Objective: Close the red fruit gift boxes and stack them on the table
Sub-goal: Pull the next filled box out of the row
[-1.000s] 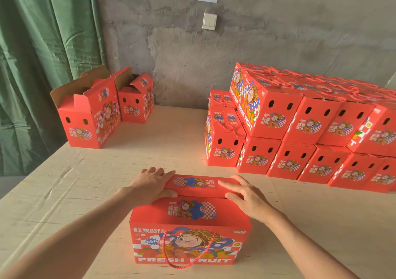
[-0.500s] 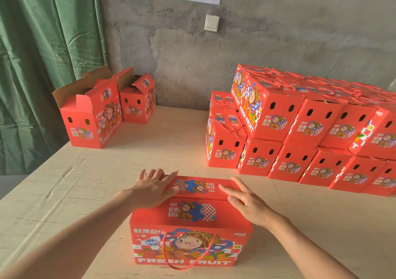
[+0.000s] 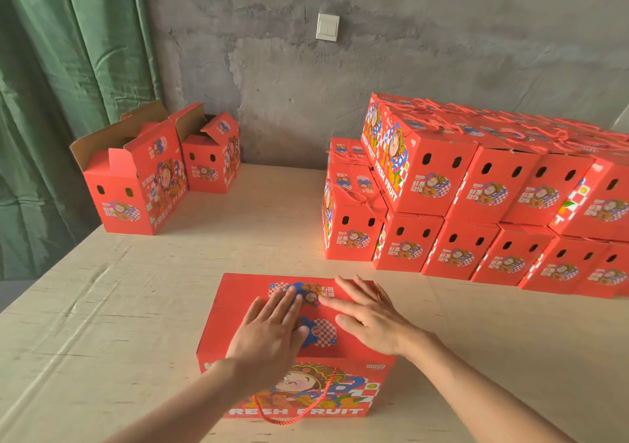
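Observation:
A red fruit gift box (image 3: 238, 310) with a cartoon figure and a red rope handle stands on the table right in front of me. Its top flaps lie flat. My left hand (image 3: 272, 330) presses palm-down on the top with straight fingers. Beside it, my right hand (image 3: 371, 316) also lies flat on the top, fingers spread toward the far edge. A two-layer stack of closed red boxes (image 3: 476, 204) fills the right side. Two open red boxes (image 3: 136, 184) with raised flaps stand at the far left.
The pale wooden table (image 3: 136, 306) runs up to a grey concrete wall (image 3: 408, 51) bearing a light switch and a paper sign. A green curtain (image 3: 51, 85) hangs on the left, past the table's left edge.
Both hands moved from the box's far flap edges inward onto the middle of the top. The flaps now lie flat under my palms. The camera has tipped closer over the box.

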The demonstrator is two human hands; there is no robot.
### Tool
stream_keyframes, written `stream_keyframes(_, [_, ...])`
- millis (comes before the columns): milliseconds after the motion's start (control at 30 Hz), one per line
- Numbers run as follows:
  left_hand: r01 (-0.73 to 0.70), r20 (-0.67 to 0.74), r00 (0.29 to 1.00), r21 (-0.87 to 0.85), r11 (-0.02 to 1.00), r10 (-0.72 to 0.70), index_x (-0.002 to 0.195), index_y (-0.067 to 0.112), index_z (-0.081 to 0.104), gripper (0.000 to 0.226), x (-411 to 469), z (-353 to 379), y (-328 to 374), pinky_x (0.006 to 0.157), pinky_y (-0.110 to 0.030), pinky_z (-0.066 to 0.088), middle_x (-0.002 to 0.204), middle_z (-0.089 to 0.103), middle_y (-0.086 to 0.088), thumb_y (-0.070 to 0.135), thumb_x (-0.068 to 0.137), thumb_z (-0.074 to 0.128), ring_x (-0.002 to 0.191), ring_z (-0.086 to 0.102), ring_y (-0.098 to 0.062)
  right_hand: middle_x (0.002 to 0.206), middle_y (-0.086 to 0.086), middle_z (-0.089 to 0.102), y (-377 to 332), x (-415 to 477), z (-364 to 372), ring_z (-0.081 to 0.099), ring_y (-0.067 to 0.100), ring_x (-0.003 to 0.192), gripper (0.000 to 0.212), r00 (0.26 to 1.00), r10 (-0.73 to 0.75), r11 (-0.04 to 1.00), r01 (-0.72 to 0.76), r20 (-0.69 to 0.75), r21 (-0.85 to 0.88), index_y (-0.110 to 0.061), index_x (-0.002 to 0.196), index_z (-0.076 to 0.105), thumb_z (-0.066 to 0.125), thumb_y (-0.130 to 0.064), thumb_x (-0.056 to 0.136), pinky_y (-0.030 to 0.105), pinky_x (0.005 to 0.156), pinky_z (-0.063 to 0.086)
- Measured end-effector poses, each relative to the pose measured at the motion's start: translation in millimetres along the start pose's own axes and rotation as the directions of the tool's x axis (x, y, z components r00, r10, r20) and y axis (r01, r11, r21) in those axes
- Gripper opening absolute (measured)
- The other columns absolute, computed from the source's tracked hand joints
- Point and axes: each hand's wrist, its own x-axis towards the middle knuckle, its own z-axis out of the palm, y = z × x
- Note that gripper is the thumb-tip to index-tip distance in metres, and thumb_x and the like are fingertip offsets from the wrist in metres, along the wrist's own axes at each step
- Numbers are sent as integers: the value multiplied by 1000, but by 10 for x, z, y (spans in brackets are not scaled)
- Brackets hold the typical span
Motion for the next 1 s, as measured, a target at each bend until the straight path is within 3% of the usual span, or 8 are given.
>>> stream_keyframes(167, [-120, -66, 990, 70, 990, 125, 149, 26, -6, 78, 41, -51, -168, 113, -29, -19, 150, -17, 16, 67, 83, -16, 141, -20, -6, 157, -12, 7, 209, -37, -81, 7, 13, 146, 39, 990, 129, 978, -118, -55, 170, -58, 136, 30, 34, -47, 99, 40, 118, 0])
stream_keyframes(367, [-6, -58, 998, 168, 986, 15, 138, 59, -5, 43, 513, -236, -601, 106, -52, -29, 152, -12, 20, 53, 96, 2, 141, -26, -20, 123, 1, 34, 67, -268, -26, 37, 24, 124, 63, 961, 263, 965, -263, -81, 5, -54, 143, 17, 37, -70, 86, 31, 109, 28])
stream_keyframes(500, [226, 42, 971, 178, 958, -237, 144, 54, -3, 46, 807, -276, -545, 106, -65, -15, 159, -11, 4, 48, 100, 13, 145, -14, -32, 134, 15, 33, -260, -398, 58, 36, 35, 127, 76, 942, 330, 942, -332, -55, -54, -41, 149, 6, 28, -75, 85, 41, 107, 27])
stream_keyframes(667, [212, 153, 962, 99, 972, -226, 149, 41, 4, 54, 944, -368, -206, 107, -69, -7, 159, -10, 5, 52, 99, 20, 146, -10, -32, 131, 15, 40, -593, -531, 260, 46, 31, 118, 87, 923, 365, 917, -379, -123, -121, -29, 151, 7, 20, -80, 82, 41, 99, 34])
stream_keyframes(767, [156, 72, 984, 75, 985, -161, 152, 22, 5, 74, 770, -267, -11, 110, -61, -11, 160, -7, 4, 65, 93, 17, 146, -11, -25, 126, 3, 48, -529, -620, 322, 50, 20, 117, 78, 917, 358, 928, -329, -175, 173, -34, 150, 18, 27, -76, 84, 33, 95, 39])
stream_keyframes(833, [173, -25, 984, -95, 980, -176, 152, 18, 10, 76, 594, -144, 27, 114, -54, -7, 160, -6, 1, 64, 93, 26, 147, -7, -20, 113, -3, 59, -420, -651, 375, 56, 12, 105, 76, 858, 488, 778, -346, -158, 524, -24, 139, 41, 33, -74, 83, 32, 95, 45])
stream_keyframes(900, [209, -198, 934, -375, 903, -299, 146, 14, 27, 72, 410, -56, 4, 116, -45, 9, 158, 12, -7, 55, 91, 47, 144, 13, -23, 106, 3, 66, -346, -628, 422, 61, 18, 99, 85, 809, 584, 517, -432, 65, 739, -11, 116, 59, 30, -81, 79, 38, 90, 47])
stream_keyframes(1000, [318, -173, 770, -730, 605, -614, 134, 3, 42, 69, 162, 7, -16, 106, -39, 27, 136, 40, -18, 47, 85, 63, 128, 35, -31, 106, -3, 72, -306, -498, 457, 63, 15, 103, 61, 836, 470, 123, -380, 284, 917, -23, 116, 64, 34, -68, 86, 34, 91, 46])
